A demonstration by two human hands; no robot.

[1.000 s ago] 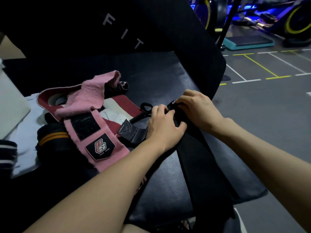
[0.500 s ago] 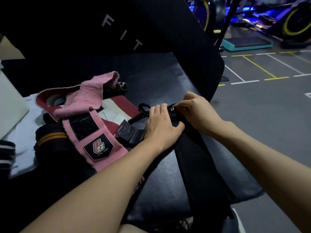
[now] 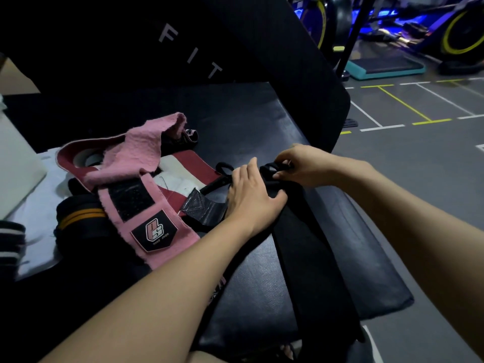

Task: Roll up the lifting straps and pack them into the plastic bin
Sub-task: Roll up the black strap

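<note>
Both forearms are stretched forward over a black padded bench (image 3: 256, 119), and the hands meet at the far end of a long black strap (image 3: 311, 258). The left hand (image 3: 251, 197) is laid palm-down on the strap's end, its fingers straight and close together, pressed flat on the fabric, with the thumb tucked against the strap's edge. The right hand (image 3: 303, 163) is arched above the same end, its fingers curled and its fingertips (image 3: 279, 175) pinched on the small rolled start of the strap. The roll is dark and partly hidden, so how many turns have been made cannot be told.

The strap is a wide, flat, matte woven band, run from the hands back toward the camera and off the near edge of the bench. The bench surface is a finely pebbled, faintly glossy vinyl.

To the left a pile of other gear is seen: a fuzzy pink wrap (image 3: 146, 158) with a black hook-and-loop patch and a shield-shaped logo label, a maroon and white band (image 3: 188, 163) under it, a dark roll with orange stripes (image 3: 78, 216), and a shiny grey stitched tab (image 3: 201, 205) just beside the left hand. A white plastic surface (image 3: 15, 163) is seen at the left edge.
</note>
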